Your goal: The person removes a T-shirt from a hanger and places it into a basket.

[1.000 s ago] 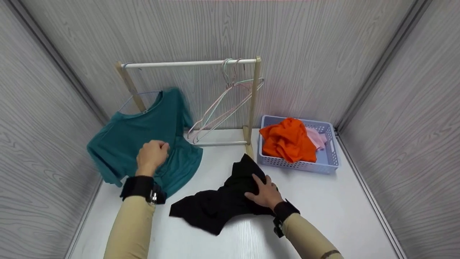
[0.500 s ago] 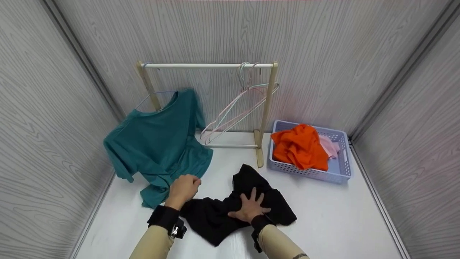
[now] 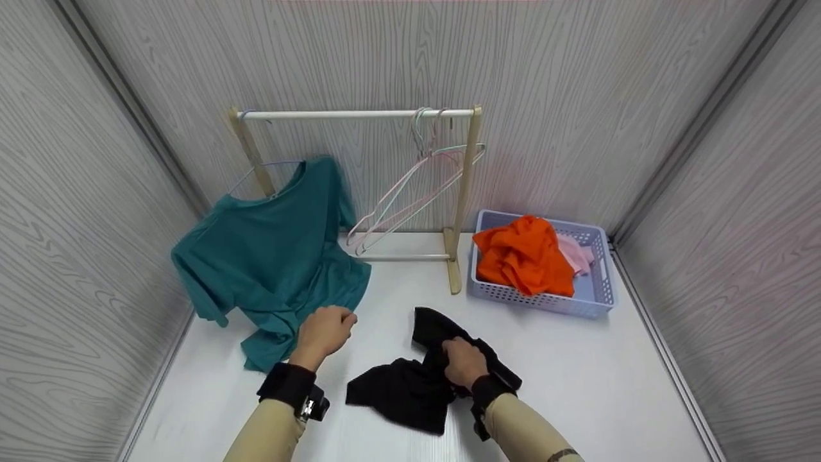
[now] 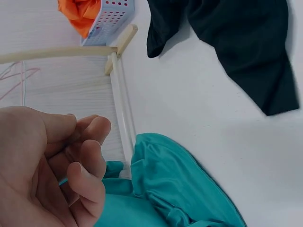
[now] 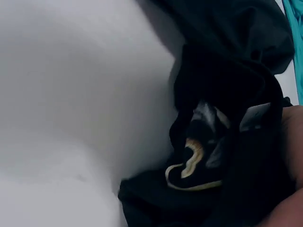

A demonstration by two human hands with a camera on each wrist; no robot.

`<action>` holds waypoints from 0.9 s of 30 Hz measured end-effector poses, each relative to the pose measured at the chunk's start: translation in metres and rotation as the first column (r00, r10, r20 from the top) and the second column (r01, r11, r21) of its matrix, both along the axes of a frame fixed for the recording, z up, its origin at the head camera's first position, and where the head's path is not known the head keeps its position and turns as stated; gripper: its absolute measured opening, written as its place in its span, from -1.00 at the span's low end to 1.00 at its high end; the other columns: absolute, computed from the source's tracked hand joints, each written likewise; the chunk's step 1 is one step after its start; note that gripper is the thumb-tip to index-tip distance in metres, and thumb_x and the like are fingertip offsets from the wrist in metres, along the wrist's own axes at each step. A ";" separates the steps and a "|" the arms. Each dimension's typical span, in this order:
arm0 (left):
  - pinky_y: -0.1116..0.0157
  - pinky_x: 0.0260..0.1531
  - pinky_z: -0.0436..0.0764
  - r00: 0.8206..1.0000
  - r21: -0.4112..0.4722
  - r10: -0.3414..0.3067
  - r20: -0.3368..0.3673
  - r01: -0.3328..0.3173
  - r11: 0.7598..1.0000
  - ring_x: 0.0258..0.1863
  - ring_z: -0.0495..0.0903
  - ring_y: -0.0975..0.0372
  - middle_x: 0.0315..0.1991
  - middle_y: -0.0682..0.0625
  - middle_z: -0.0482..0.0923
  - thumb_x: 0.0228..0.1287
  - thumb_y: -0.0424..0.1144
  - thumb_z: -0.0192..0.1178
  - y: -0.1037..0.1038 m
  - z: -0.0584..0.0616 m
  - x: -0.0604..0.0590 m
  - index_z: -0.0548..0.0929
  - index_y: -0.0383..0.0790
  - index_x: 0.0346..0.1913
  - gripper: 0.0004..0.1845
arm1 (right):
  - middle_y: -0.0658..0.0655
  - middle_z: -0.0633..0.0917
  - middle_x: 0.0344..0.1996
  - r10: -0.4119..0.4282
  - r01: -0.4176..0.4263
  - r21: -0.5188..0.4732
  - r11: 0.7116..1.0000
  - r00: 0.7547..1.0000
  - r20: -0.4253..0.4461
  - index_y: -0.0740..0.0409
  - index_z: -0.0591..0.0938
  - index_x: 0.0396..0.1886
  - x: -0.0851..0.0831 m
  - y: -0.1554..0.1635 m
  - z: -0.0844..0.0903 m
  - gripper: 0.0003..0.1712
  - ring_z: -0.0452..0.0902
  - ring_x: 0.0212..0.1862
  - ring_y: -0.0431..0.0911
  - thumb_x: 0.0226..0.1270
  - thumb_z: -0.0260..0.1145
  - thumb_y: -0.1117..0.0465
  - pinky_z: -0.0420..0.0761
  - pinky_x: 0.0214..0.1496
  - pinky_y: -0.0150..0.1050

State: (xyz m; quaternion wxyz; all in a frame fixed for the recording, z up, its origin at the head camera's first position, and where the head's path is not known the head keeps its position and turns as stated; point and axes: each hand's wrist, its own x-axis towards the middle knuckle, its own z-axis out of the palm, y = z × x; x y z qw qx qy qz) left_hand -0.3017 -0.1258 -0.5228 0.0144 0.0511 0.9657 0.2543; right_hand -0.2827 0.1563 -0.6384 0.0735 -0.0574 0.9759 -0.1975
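A crumpled black T-shirt (image 3: 404, 391) lies on the white table, and my right hand (image 3: 465, 362) grips its bunched cloth from above. In the right wrist view the T-shirt (image 5: 227, 56) shows a printed patch with a pale outline and a small light label; only part of the right hand (image 5: 293, 146) appears at the edge. My left hand (image 3: 324, 330) hovers left of the black cloth, its fingers loosely curled around nothing in the left wrist view. Behind it a teal T-shirt (image 3: 269, 250) hangs from a hanger, its hem trailing on the table.
A small clothes rack (image 3: 353, 115) stands at the back with several bare hangers (image 3: 397, 192) at its right end. Right of it, a lilac basket (image 3: 539, 305) holds an orange garment (image 3: 529, 256) and a pink cloth (image 3: 575, 255). Grey wood-grain walls enclose the table.
My right hand went from spread flat on the black T-shirt to gripping it, bunching the cloth. My left hand came down from in front of the teal T-shirt towards the black one.
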 end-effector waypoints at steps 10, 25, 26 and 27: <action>0.32 -0.58 0.38 1.000 0.018 -0.007 0.013 0.006 1.000 -0.54 0.55 0.25 -0.55 0.06 0.65 0.39 -0.16 0.11 0.003 0.001 0.000 0.73 -0.12 -0.40 -0.75 | 0.26 0.59 0.10 0.036 -0.025 -0.165 0.986 0.997 0.065 -0.02 0.50 0.18 -0.009 0.059 0.031 -0.40 0.53 0.10 0.15 0.09 0.33 0.38 0.51 0.10 0.15; 0.32 -0.58 0.39 0.998 0.069 0.014 0.063 -0.018 0.997 -0.56 0.52 0.26 -0.55 0.05 0.63 0.41 -0.16 0.11 -0.002 -0.002 0.014 0.74 -0.16 -0.30 -0.76 | 0.30 0.62 -0.16 -0.043 -0.009 -0.199 0.980 0.966 -0.256 0.18 0.51 -0.14 -0.068 0.147 0.161 -0.63 0.50 -0.09 0.19 -0.03 0.17 0.47 0.47 0.01 0.11; 0.32 -0.58 0.39 0.998 0.070 0.017 0.062 -0.021 0.997 -0.56 0.52 0.26 -0.55 0.05 0.63 0.40 -0.16 0.11 -0.003 -0.002 0.016 0.74 -0.16 -0.30 -0.76 | 0.29 0.62 -0.17 -0.072 0.015 -0.201 0.979 0.958 -0.278 0.19 0.53 -0.16 -0.073 0.154 0.171 -0.66 0.50 -0.09 0.19 -0.02 0.15 0.46 0.46 0.02 0.11; 0.32 -0.58 0.39 0.998 0.071 0.018 0.059 -0.023 0.997 -0.56 0.52 0.26 -0.55 0.05 0.63 0.40 -0.17 0.11 -0.004 -0.002 0.017 0.74 -0.17 -0.30 -0.76 | 0.29 0.62 -0.16 -0.105 0.046 -0.200 0.979 0.951 -0.292 0.19 0.54 -0.17 -0.077 0.160 0.182 -0.67 0.49 -0.09 0.19 0.00 0.14 0.45 0.45 0.03 0.11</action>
